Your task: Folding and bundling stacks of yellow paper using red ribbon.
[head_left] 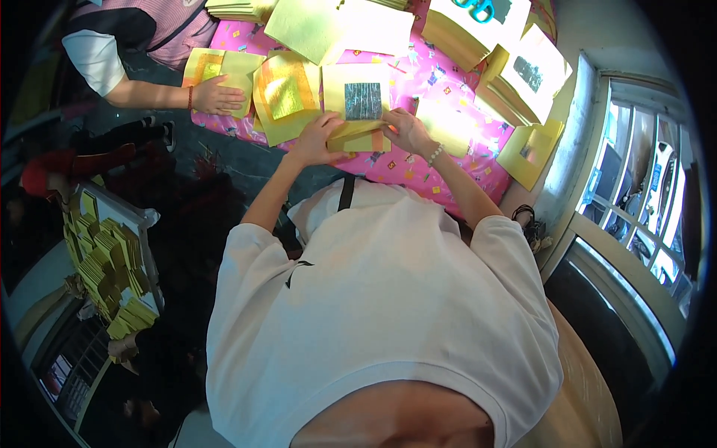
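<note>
A yellow sheet of joss paper [336, 82] with a silver foil square [363, 101] lies in front of me on the pink patterned tablecloth [403, 168]. Its near edge is lifted and folded back toward the foil. My left hand [317, 140] has its fingers closed on the left end of that fold. At the other end, my right hand [409, 133] pinches the fold between thumb and fingers. More yellow paper shows beneath the raised edge. Just left of the sheet lies another joss paper with an orange border and gold square [285, 95].
A co-worker's hand [218, 95] rests on another gold-square sheet [240, 66] at left. Thick paper stacks [515, 89] stand at right, with teal-handled scissors [478, 9] on one. Loose sheets lie at the back. A barred window [642, 179] is at far right.
</note>
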`<state>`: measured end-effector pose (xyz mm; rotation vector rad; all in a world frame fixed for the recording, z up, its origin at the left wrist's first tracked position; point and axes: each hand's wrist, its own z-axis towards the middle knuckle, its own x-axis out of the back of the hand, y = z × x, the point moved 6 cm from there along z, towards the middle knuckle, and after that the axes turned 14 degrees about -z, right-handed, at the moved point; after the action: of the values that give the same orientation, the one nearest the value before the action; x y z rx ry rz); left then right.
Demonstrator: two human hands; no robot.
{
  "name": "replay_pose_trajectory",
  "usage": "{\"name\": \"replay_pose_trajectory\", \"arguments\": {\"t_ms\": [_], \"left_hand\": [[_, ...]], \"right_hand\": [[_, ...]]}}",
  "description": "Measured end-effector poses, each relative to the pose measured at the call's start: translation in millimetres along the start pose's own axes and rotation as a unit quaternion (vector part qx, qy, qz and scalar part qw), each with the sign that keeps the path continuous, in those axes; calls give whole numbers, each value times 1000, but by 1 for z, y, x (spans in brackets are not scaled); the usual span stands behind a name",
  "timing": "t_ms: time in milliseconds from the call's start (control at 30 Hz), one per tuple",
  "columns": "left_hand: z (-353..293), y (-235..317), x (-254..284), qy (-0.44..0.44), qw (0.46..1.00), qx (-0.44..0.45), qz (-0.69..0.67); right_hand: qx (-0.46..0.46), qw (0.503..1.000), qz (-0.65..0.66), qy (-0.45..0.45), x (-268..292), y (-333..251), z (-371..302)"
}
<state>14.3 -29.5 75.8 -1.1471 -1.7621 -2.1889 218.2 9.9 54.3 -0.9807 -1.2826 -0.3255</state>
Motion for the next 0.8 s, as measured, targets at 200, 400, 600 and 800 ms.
{"name": "replay_pose_trajectory", "arguments": {"t_ms": [200, 400, 600, 800], "left_hand": [[18, -41, 16, 17, 998, 55, -35], [37, -67, 17, 164, 958, 160, -173], [35, -86, 11, 176, 921, 312, -155], [38, -91, 12, 212, 916, 301, -160]], "right_hand": [[-103, 988, 99, -51, -3, 31, 23], [-259, 931, 257, 18, -23, 58, 34], [-317, 877, 355, 68, -31, 48, 43], [-333, 900, 272, 69, -32, 52, 46]]}}
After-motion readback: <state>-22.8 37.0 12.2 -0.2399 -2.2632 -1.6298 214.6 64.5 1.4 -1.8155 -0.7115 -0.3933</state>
